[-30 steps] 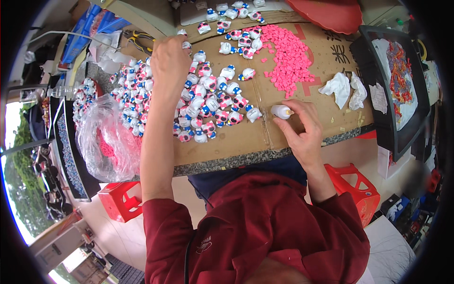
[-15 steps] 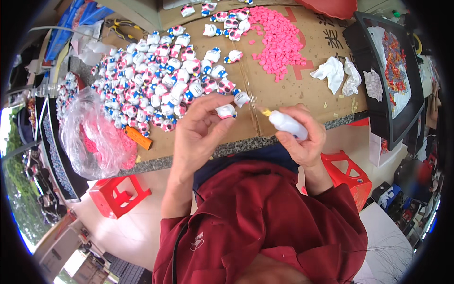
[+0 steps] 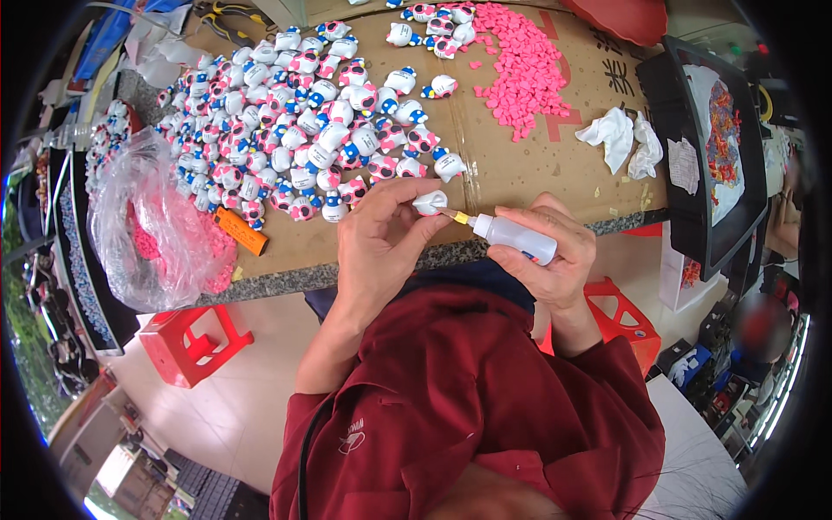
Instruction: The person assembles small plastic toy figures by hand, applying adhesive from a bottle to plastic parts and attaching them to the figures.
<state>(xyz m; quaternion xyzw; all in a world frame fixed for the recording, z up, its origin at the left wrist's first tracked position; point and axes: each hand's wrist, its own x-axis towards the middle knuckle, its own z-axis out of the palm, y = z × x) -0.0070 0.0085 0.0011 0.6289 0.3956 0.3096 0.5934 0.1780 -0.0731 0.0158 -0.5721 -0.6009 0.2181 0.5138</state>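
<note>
Between the thumb and fingers of my left hand (image 3: pixel 381 238) is a small white cat figurine (image 3: pixel 430 203). My right hand (image 3: pixel 555 251) is closed round a translucent white squeeze bottle (image 3: pixel 517 237) with a yellow collar and a thin tip. The bottle lies nearly sideways, and its tip meets the figurine's right edge or comes very close; I cannot tell which. Just beyond my left fingers another figurine (image 3: pixel 449 165) rests on the cardboard. A big pile of white, pink and blue figurines (image 3: pixel 295 130) spreads to the left.
Small pink pieces (image 3: pixel 520 74) are heaped at the back, near crumpled white tissues (image 3: pixel 611 139). A black tray (image 3: pixel 726 221) stands at the right edge. On the left are an orange lighter (image 3: pixel 241 231), a clear plastic bag (image 3: pixel 143 234) with pink contents, and yellow-handled pliers (image 3: pixel 227 22).
My right hand has turned the bottle more level and brought its tip left to the figurine. The held figurine has been turned in my left fingers. The whole view has shifted slightly.
</note>
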